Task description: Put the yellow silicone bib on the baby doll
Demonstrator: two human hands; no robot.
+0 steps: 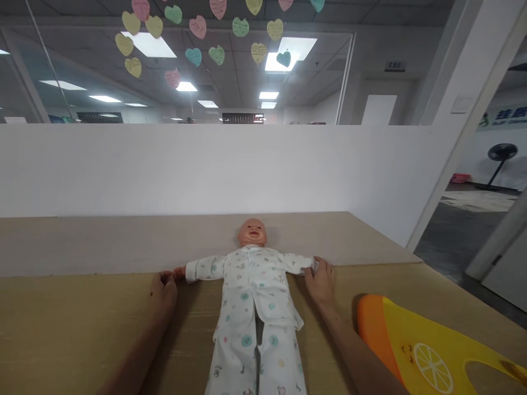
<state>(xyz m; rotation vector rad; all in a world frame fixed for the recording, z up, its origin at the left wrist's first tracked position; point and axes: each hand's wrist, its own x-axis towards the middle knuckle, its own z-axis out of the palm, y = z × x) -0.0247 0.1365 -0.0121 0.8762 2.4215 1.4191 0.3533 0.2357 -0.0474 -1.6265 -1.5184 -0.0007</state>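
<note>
A baby doll [252, 280] lies on its back on the table, its head toward the wall and both arms stretched out sideways. It wears a white printed top and matching trousers [274, 356]; the lower legs run out of view. At the doll's hand on the left side, my left hand [163, 293] has its fingers closed on the small fingers. My right hand [321, 281] is closed around the cuff of the other sleeve [300, 263], with the doll's hand there hidden.
A yellow and orange plastic piece [428, 351] with a citrus-slice print lies at the right front of the wooden table [82, 323]. A white half wall [185, 170] with glass above closes off the back. Beyond a doorway at right stands a black fan [502, 152].
</note>
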